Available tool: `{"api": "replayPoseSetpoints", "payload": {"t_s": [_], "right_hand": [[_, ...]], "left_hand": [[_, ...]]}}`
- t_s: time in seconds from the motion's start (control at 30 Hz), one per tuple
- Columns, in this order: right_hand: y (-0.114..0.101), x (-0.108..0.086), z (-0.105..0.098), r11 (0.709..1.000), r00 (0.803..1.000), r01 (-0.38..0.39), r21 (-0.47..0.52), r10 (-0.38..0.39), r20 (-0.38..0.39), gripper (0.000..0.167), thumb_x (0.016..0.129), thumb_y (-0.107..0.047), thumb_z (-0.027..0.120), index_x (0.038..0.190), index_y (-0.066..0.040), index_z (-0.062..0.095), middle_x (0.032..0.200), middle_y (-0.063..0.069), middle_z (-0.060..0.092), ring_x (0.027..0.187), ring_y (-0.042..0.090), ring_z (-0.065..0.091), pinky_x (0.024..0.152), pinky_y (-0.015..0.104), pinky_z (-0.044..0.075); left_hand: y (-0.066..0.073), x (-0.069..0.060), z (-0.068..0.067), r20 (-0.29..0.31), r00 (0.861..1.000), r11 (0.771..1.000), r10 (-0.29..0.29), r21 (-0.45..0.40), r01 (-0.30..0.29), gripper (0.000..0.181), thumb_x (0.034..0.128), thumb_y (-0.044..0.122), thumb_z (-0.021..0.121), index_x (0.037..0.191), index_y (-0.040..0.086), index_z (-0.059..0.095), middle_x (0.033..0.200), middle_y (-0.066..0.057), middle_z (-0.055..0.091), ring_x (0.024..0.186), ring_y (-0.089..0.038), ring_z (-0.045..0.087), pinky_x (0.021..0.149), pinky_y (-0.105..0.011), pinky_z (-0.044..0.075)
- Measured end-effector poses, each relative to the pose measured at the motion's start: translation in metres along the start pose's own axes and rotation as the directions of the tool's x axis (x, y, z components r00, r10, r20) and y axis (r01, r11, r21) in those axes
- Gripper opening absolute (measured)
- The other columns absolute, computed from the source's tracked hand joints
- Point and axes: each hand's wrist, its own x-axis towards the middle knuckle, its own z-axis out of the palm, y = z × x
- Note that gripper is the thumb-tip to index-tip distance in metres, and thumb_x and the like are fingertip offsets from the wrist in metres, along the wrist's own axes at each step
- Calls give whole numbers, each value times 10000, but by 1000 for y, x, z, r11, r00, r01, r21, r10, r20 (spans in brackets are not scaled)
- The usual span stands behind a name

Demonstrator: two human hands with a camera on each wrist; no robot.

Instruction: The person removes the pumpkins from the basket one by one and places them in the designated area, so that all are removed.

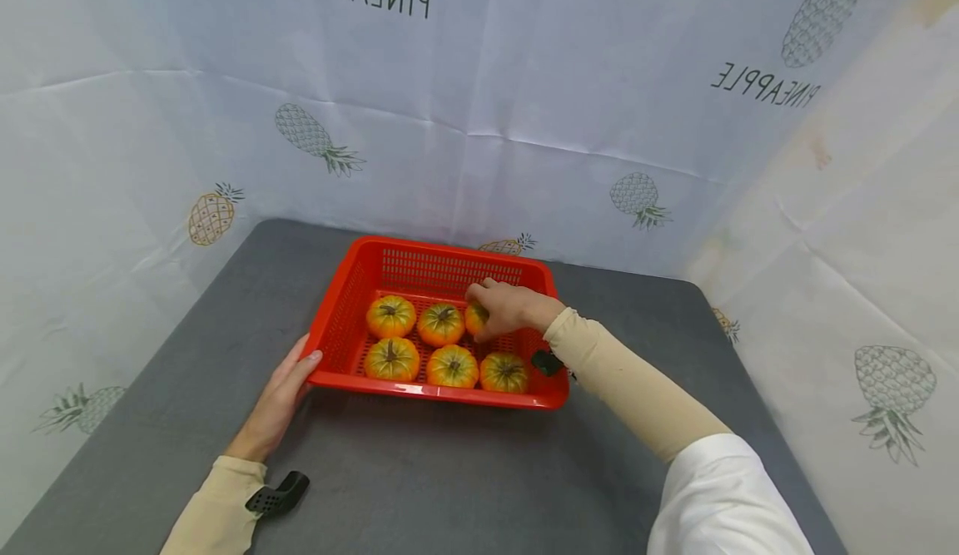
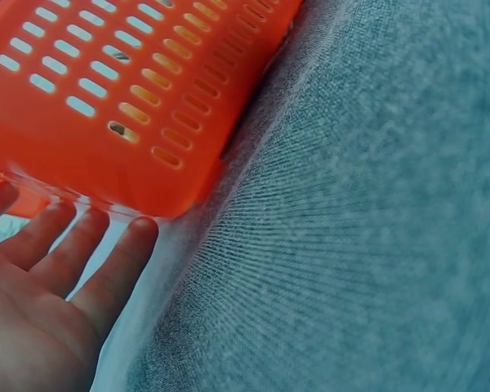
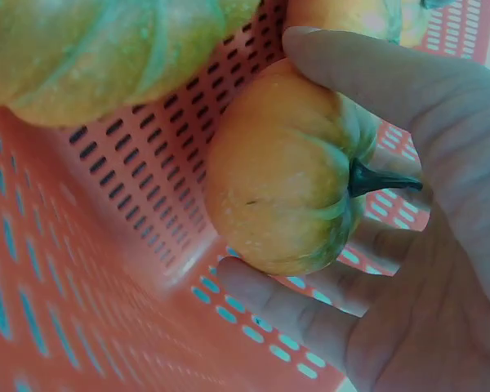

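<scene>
A red plastic basket (image 1: 442,393) with slotted walls stands on the table, with small orange-green pumpkins in two rows of three. My left hand (image 1: 279,397) holds the basket's front left corner, its thumb over the rim; in the left wrist view, the fingers (image 2: 118,265) lie along the rim. Inside the basket, my right hand (image 1: 513,305) grips the back-right pumpkin (image 1: 475,319), which the hand partly covers in the head view. In the right wrist view, thumb and fingers surround that pumpkin (image 3: 282,175), its dark stem pointing toward the palm.
The other pumpkins are a back-left one (image 1: 391,316), a back-middle one (image 1: 440,324) and the front row, with its middle pumpkin (image 1: 453,367). The grey table (image 1: 419,472) has rounded far corners. White pineapple-print cloth (image 1: 464,180) hangs behind and beside it.
</scene>
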Motion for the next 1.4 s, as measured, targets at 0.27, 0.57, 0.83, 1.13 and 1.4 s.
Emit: {"api": "replayPoseSetpoints", "payload": {"t_s": [0.27,0.57,0.83,1.13,1.4], "right_hand": [[0,-7,-12,999,999,24,46,-23,-27,691,905,-382,762,1476,-164,438,1432,113,460,1275,264,525,1043,476,466],[5,-13,-17,996,999,38,82,-36,-33,690,913,-391,750,1480,-163,429,1423,99,460,1281,249,521,1064,457,456],[8,-17,-26,990,997,60,131,-54,-47,712,906,-402,756,1485,-154,423,1426,85,454,1283,231,514,1081,446,455],[12,-23,-30,985,995,62,162,-47,-94,740,894,-390,773,1477,-124,404,1395,71,483,1226,209,531,1051,410,472],[16,-27,-34,987,988,69,145,-47,-149,762,874,-417,789,1471,-111,426,1432,95,487,1265,237,521,1073,435,452]], "left_hand": [[1,1,0,17,1000,1000,-5,8,5,567,1096,316,352,1582,57,217,1468,-129,422,1205,-21,521,956,-91,410],[0,0,2,3,999,999,-37,24,37,572,1092,335,359,1579,65,227,1463,-117,430,1190,-13,520,949,-98,400],[1,-1,1,-13,999,998,-46,30,47,570,1084,343,373,1576,84,246,1436,-74,452,1177,-2,521,946,-98,409],[0,0,1,-24,999,998,-46,35,47,567,1083,335,381,1573,79,259,1397,-25,475,1159,-1,529,939,-99,425],[0,-1,0,-32,998,998,-47,32,48,566,1082,332,383,1567,65,267,1373,-14,485,1150,-23,537,930,-106,432]]}}
